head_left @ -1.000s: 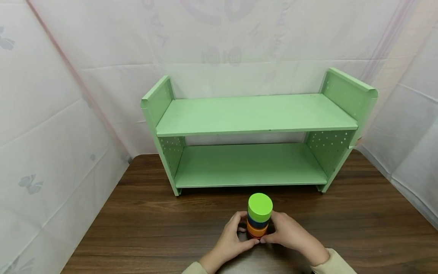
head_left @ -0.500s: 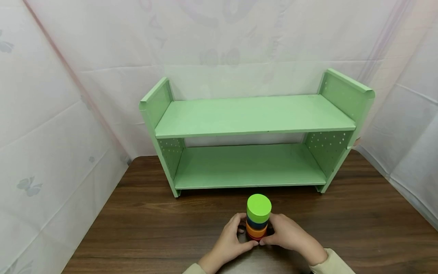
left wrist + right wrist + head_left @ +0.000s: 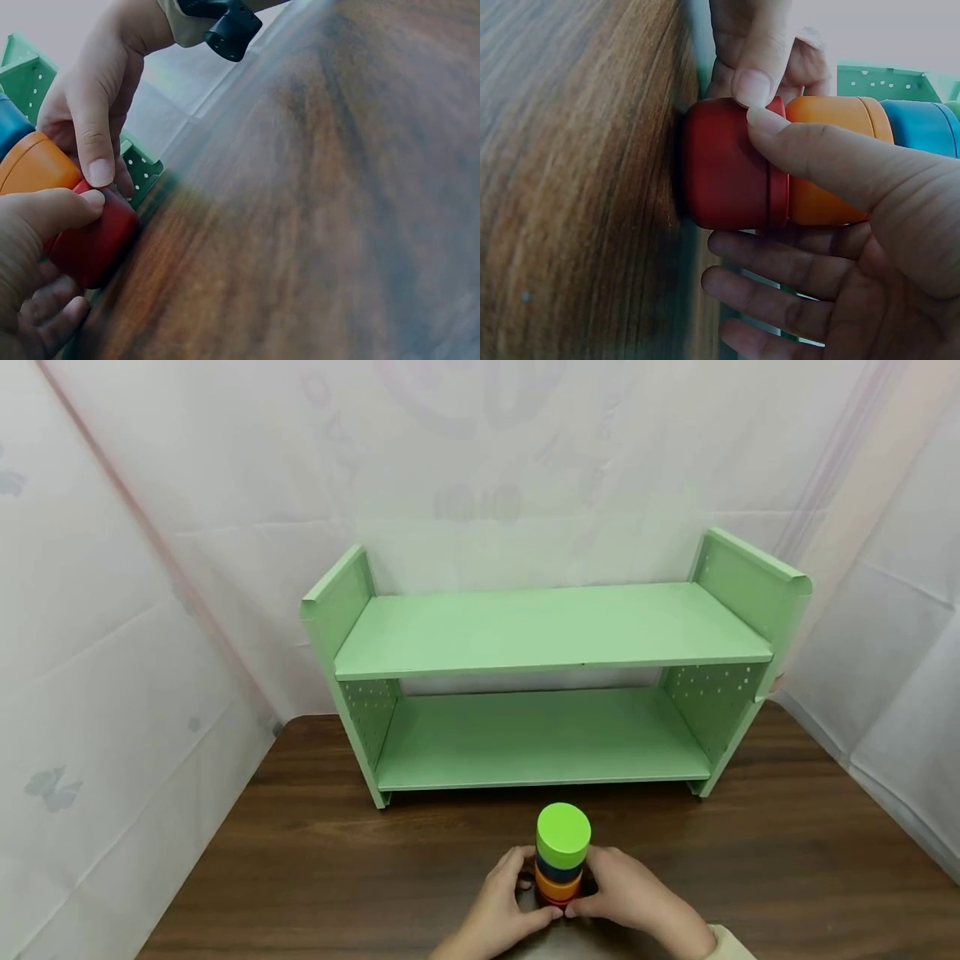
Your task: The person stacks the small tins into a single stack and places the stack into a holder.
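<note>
A stack of small round jars stands upright on the dark wooden table (image 3: pixel 360 868). On top is the bright green jar (image 3: pixel 563 833), over a blue jar (image 3: pixel 921 126), an orange jar (image 3: pixel 36 166) and, lowest, a red jar (image 3: pixel 727 165) that meets the tabletop. From the left, my left hand (image 3: pixel 498 906) curls around the base, its thumb on the red jar. My right hand (image 3: pixel 637 897) holds the same jar from the right. Both thumb tips meet at its near side; other fingers reach behind the stack, partly hidden in the head view.
Behind the stack stands a green two-tier shelf (image 3: pixel 551 627), its lower board (image 3: pixel 540 739) just beyond the jars. White printed sheets (image 3: pixel 247 435) hang at the back and sides. Bare wood lies left and right of the hands.
The head view has tilted slightly, so the shelf, jars and hands all sit lower in it. Both hands keep their hold on the red jar; the stack looks unmoved on the table.
</note>
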Motion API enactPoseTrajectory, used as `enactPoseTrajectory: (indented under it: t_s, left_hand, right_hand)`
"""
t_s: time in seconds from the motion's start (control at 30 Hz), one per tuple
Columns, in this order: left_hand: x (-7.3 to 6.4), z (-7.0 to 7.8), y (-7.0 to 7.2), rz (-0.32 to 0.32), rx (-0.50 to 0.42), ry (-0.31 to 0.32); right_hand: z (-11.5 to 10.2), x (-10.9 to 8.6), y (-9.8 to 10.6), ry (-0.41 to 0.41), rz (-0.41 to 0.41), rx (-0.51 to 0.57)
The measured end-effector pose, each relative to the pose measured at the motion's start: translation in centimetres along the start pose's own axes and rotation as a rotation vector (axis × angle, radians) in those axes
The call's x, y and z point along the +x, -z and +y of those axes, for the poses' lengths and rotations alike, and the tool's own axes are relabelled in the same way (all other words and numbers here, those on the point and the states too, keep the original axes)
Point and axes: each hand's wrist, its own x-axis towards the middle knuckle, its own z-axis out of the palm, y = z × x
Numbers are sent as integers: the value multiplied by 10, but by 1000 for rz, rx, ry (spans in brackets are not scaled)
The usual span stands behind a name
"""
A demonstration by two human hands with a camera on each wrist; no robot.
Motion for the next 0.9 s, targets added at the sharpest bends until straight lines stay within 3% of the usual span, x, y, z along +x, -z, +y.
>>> enactPoseTrajectory:
  t_s: [0.3,0.9]
  left_hand:
    - [-3,2,3,-46,-1,21]
    - [0,5,6,-65,183,1]
  right_hand:
    - [5,2,-6,-1,-10,2]
    - [9,4,-8,37,4,27]
